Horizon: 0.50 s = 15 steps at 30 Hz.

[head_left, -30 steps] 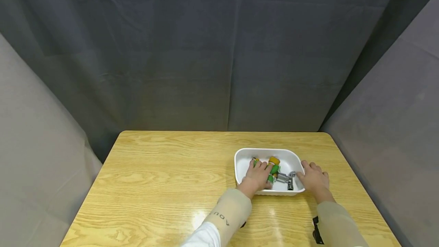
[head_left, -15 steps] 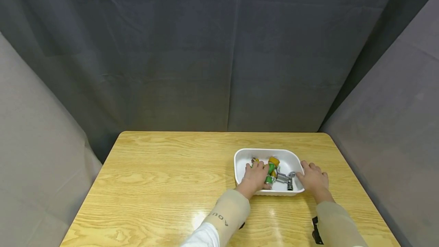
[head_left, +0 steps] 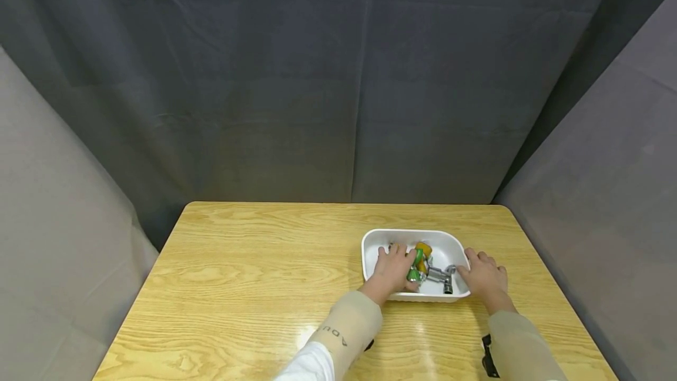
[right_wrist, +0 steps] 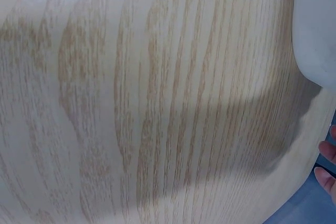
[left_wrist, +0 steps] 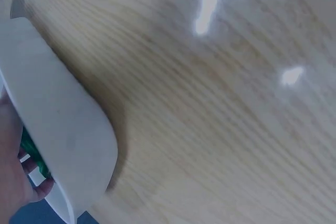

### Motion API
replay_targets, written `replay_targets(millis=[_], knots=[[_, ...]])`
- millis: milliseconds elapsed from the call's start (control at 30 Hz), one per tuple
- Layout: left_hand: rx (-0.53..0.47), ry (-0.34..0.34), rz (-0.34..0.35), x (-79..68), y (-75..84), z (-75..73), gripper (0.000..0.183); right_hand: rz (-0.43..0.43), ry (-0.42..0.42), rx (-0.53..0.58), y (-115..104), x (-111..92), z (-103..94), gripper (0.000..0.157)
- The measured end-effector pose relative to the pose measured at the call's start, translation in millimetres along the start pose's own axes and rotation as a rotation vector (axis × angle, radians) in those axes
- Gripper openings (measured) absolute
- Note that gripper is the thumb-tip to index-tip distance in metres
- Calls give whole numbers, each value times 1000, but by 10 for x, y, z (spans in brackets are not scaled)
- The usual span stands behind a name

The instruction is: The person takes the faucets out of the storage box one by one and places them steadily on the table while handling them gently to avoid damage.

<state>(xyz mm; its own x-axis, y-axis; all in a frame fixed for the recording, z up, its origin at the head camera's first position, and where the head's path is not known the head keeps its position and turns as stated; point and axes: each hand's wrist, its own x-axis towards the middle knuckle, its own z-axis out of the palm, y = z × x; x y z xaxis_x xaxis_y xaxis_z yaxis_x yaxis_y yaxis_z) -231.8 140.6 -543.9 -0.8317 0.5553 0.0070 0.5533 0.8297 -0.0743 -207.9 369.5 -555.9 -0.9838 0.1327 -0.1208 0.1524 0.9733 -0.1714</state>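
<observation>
A white plastic tub (head_left: 449, 242) sits at the right of the table, holding several green and yellow pieces and a chrome tap-like fitting (head_left: 443, 275). My left hand (head_left: 392, 266) reaches over the near left rim, fingers down among the pieces. A green-capped piece (head_left: 414, 275) shows beside it, with a yellow piece (head_left: 424, 248) farther back. In the left wrist view, fingers lie beside a green piece (left_wrist: 34, 153) behind the tub wall; I cannot tell whether they grip it. My right hand (head_left: 483, 275) rests at the right rim, thumb at the edge, other fingers loosely extended outside.
The tub stands on a light wood-grain table (head_left: 254, 287) with rounded far corners. A dark grey curtain (head_left: 275, 87) hangs behind it, and pale cloth walls (head_left: 58, 222) flank both sides.
My left hand shifts slightly within the tub, and the green and yellow pieces beside it have turned and moved a little. My right hand stays at the rim.
</observation>
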Motion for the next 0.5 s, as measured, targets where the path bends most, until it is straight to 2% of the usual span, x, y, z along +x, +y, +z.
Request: replay_targets(millis=[300, 500], knots=[[-7, 6, 30, 50, -119, -183, 85, -11, 11, -7, 9, 3, 11, 52], [-14, 23, 34, 68, -259, -285, 86, -5, 8, 0, 8, -4, 19, 53]])
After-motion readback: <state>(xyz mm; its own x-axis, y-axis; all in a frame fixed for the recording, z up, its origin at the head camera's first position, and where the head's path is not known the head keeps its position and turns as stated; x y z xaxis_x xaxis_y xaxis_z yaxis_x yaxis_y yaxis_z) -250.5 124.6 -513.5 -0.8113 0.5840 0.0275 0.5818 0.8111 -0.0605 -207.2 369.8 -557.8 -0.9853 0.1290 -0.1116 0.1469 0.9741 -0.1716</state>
